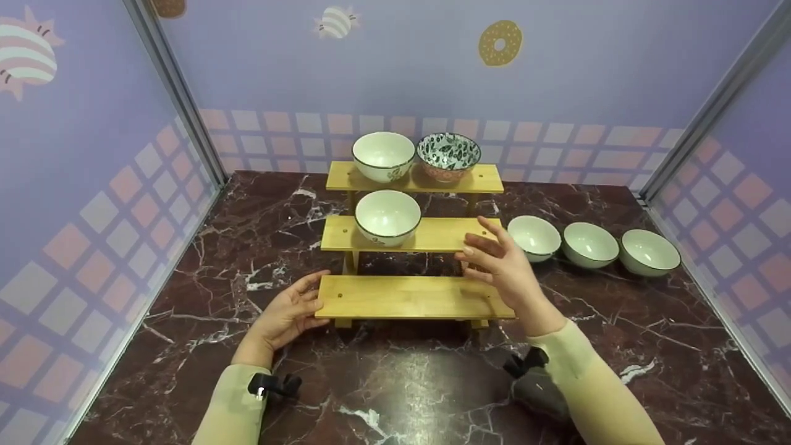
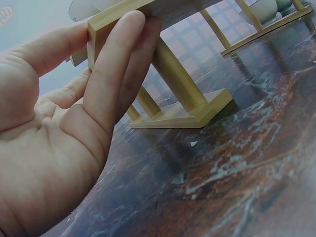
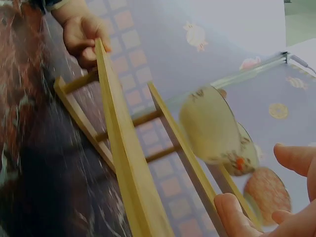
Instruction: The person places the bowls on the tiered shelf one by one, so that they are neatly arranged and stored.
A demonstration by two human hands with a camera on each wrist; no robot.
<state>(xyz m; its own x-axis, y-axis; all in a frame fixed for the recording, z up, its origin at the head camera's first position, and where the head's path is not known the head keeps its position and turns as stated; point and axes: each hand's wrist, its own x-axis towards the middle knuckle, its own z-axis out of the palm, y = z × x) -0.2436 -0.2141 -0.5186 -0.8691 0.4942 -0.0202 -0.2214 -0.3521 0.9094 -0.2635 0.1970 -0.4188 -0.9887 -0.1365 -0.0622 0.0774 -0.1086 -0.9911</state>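
Note:
A three-tier wooden display stand [image 1: 395, 296] stands at the middle of the table. My left hand [image 1: 295, 312] grips the left end of its lowest shelf; in the left wrist view, fingers reach beneath the board [image 2: 118, 12]. Over the right part of the middle shelf [image 1: 442, 233], my right hand [image 1: 503, 266] hovers with fingers spread, holding nothing. A white bowl with a dark rim [image 1: 388, 216] sits on that shelf's left half. On the top shelf [image 1: 340, 177] are another white bowl [image 1: 383, 154] and a patterned bowl [image 1: 448, 154], reddish outside and dark-leafed inside.
To the right of the stand, three white bowls stand in a row on the dark marbled table [image 1: 204, 272]: a near one [image 1: 534, 238], a middle one [image 1: 590, 245] and an outer one [image 1: 649, 252]. Printed purple walls [image 1: 408, 68] enclose the back and sides.

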